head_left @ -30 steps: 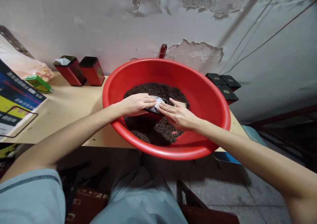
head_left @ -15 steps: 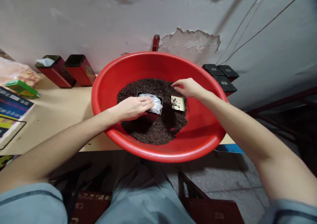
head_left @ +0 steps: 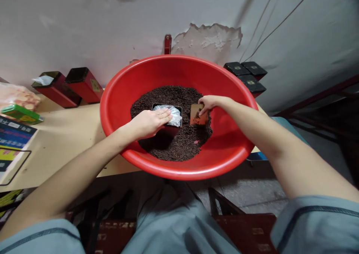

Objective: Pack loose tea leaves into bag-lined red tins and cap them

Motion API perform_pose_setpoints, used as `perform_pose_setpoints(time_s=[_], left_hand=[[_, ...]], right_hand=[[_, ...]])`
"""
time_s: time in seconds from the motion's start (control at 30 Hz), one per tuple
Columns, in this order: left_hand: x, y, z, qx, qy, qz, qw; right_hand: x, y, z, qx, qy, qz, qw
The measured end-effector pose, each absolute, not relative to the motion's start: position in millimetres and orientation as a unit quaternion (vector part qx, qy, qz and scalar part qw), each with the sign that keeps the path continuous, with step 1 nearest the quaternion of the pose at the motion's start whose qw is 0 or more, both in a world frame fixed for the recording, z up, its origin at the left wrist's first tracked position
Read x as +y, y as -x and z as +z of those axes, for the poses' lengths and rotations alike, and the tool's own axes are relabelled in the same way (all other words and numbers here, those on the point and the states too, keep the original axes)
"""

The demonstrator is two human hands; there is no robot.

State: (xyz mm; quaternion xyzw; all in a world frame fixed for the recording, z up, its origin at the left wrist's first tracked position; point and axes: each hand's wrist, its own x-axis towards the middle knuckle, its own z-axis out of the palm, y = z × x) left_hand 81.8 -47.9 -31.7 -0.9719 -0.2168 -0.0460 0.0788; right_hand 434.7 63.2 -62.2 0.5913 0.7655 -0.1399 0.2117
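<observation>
The right hand now pinches the top edge of the small gold lid, which half a second ago lay flat on the leaves with that hand only hovering over its far edge; the lid is now tipped up on edge, a little right of the frame's centre, so the pick-up looks to have just begun. The left hand has not shifted: it lies palm down, fingers spread flat, across the open mouth of the dark tin that stands sunk in the loose dark tea. It presses on the tin and on the clear plastic liner bunched at the tin's right edge rather than gripping either. One second ago both hands were working on that liner together; now only the left steadies it.

Tin, lid and tea all sit inside the red basin, which fills the middle of the frame and overhangs the near edge of the pale table. At the upper left stand two red tins, open-topped, against the peeling wall. Black lids are stacked to the upper right behind the basin's rim. A green box lies at the far left.
</observation>
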Motion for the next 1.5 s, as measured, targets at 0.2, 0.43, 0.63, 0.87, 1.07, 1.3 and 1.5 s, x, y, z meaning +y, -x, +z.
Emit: perform_pose_setpoints(time_s=[0.2,0.43,0.63,0.87,1.07,1.3,1.5], left_hand=[[-47.7,-85.4,-21.9,-0.224,0.972,-0.018,0.064],[-50.2,-85.6,-20.3,-0.251,0.967,-0.022,0.048],[-57.0,-85.4,-27.3,-0.283,0.954,-0.043,0.091],[-57.5,-86.8,-23.6,-0.285,0.956,0.014,0.068],[-59.1,-78.7,-17.6,-0.306,0.951,-0.025,0.049],[-58.4,-66.3,-10.1,-0.314,0.949,-0.025,-0.023],[-47.7,-12.7,-5.6,-0.375,0.9,-0.101,-0.198]], right_hand=[[26.7,-414.7,-11.2,0.827,-0.553,0.031,0.097],[-41.8,-352.9,-16.0,0.814,-0.528,0.031,-0.241],[-64.6,-341.8,-32.8,0.886,-0.344,-0.195,-0.242],[-80.4,-311.0,-25.9,0.847,-0.453,-0.171,-0.22],[-57.2,-321.7,-24.7,0.811,-0.441,-0.198,-0.329],[-48.7,-320.6,-35.0,0.845,-0.387,-0.25,-0.27],[-52.9,-308.2,-46.4,0.884,-0.403,-0.135,-0.193]])
